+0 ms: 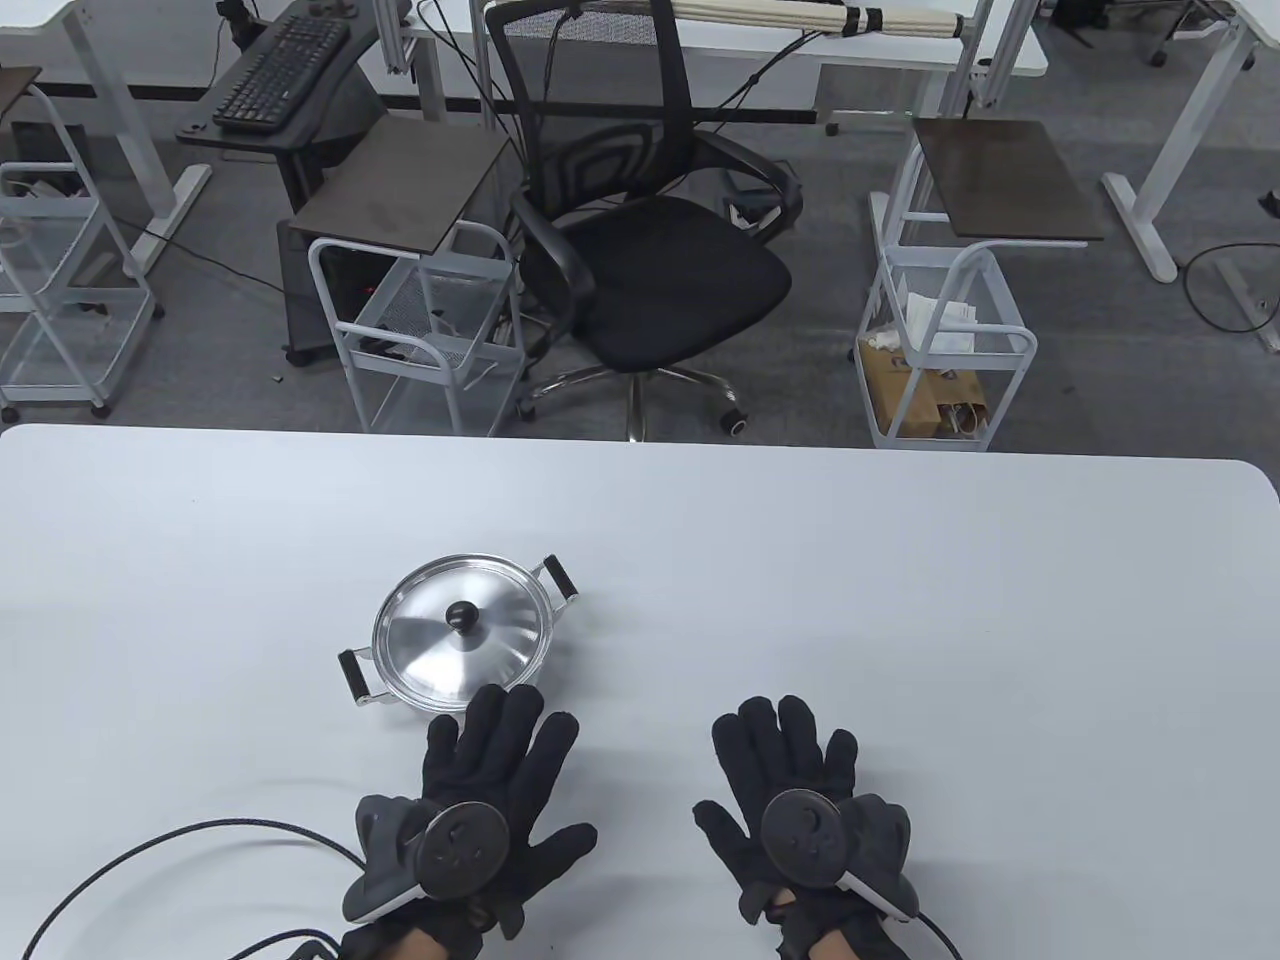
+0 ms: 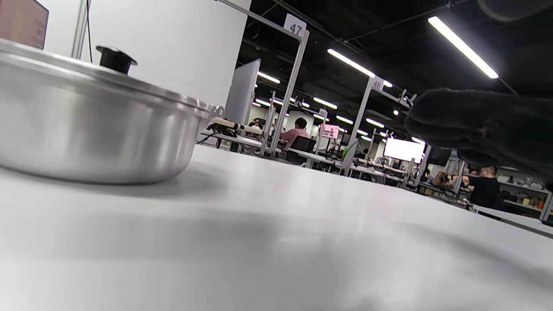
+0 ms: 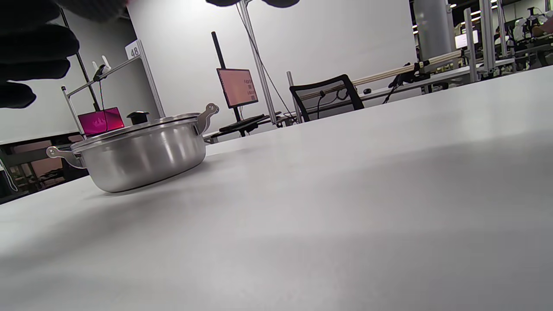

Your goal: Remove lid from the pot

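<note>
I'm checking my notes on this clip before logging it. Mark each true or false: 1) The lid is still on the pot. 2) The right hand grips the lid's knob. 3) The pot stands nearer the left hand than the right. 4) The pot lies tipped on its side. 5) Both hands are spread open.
1) True: the lid sits on the pot.
2) False: the right hand is apart from the pot and holds nothing; the knob is untouched.
3) True: the pot is just beyond the left hand.
4) False: it stands upright on the table.
5) True: both show spread fingers.
</note>
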